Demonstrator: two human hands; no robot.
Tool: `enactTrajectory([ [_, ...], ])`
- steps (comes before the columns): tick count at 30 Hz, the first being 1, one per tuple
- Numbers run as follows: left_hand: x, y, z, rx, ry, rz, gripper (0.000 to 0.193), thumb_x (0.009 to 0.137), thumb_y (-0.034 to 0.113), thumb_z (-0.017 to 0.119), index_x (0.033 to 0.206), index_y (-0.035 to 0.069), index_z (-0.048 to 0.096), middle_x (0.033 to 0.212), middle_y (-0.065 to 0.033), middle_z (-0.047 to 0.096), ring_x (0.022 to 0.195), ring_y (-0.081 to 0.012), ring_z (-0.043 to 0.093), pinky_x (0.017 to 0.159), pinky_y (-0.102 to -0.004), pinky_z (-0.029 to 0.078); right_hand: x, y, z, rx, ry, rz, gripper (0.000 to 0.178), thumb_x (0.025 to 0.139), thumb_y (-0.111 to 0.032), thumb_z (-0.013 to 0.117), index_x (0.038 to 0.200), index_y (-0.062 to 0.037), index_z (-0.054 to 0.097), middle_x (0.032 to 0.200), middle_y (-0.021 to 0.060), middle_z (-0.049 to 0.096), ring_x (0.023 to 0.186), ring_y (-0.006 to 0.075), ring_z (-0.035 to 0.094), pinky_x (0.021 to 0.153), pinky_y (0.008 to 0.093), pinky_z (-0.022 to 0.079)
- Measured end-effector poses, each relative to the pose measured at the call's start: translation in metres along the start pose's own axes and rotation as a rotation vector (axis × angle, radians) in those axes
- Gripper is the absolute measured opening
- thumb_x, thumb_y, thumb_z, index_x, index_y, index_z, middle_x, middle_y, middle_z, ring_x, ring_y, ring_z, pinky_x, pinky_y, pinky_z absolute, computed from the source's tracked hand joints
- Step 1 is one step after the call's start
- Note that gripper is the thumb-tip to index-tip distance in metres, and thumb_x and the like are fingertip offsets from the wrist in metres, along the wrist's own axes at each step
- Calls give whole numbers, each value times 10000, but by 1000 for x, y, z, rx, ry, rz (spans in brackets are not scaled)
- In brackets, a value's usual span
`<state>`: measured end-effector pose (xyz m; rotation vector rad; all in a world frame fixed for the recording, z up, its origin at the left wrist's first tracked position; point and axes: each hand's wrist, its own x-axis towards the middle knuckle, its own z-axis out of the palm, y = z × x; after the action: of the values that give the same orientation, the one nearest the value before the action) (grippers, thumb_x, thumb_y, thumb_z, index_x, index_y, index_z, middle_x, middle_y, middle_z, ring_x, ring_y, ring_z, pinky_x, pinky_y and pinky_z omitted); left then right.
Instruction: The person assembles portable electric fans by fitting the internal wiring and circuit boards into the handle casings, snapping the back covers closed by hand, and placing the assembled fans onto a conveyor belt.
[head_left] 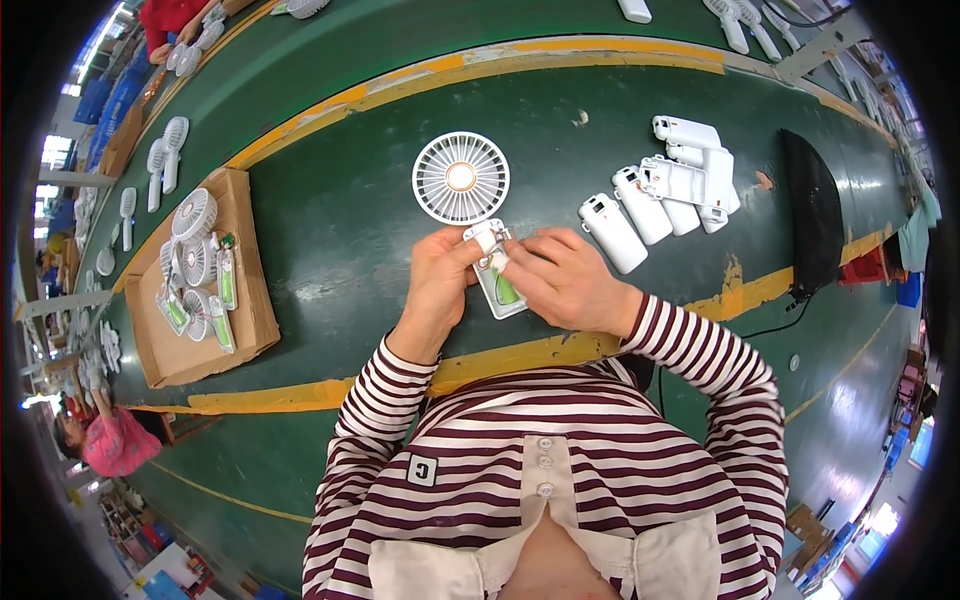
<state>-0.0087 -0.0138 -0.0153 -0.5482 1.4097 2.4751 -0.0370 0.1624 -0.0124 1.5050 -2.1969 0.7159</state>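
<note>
A white handheld fan [461,150] lies in front of me on the green bench, its round grille pointing away. Its handle is uncovered, and a green battery [505,291] with thin wires shows inside. My left hand [440,280] grips the upper left of the handle, thumb on top near the neck. From the right, my right hand [572,282] bends over the handle, its thumb and fingers pinched together at the parts below the neck. Whatever sits between those right fingertips is too small and covered to make out.
To the left, a cardboard tray [262,290] holds several opened fans with green batteries. At the right lie several white handle covers [613,233], some stacked, and a black pouch-like item [812,210]. Finished-looking fans [174,150] stand on the belt beyond the yellow edge. Other people work farther off.
</note>
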Motion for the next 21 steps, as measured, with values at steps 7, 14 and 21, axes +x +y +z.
enactTrajectory([
  [7, 8, -13, -3, 106, 17, -75, 159, 794, 87, 598, 902, -28, 617, 797, -37, 618, 643, -93, 573, 548, -208, 455, 2, 8, -5, 60, -322, -106, 374, 698, -143, 590, 1049, -34, 522, 872, 49, 538, 845, 193, 501, 813, 345, 375],
  [14, 10, -9, -4, 55, 63, -135, 161, 785, 37, 555, 906, -56, 606, 792, -83, 630, 670, -138, 610, 589, -238, 505, -13, -15, -13, 185, -193, 278, 485, 708, -171, 623, 1144, -15, 483, 1107, 121, 525, 916, 263, 517, 793, 372, 407],
  [21, 9, -8, -4, -5, -5, -215, 261, 834, 101, 536, 1006, -96, 536, 913, -189, 620, 841, -273, 627, 749, -361, 522, -39, -16, -36, -297, 20, 875, 408, 673, -107, 665, 1032, 14, 511, 975, 148, 522, 859, 316, 521, 715, 375, 449],
])
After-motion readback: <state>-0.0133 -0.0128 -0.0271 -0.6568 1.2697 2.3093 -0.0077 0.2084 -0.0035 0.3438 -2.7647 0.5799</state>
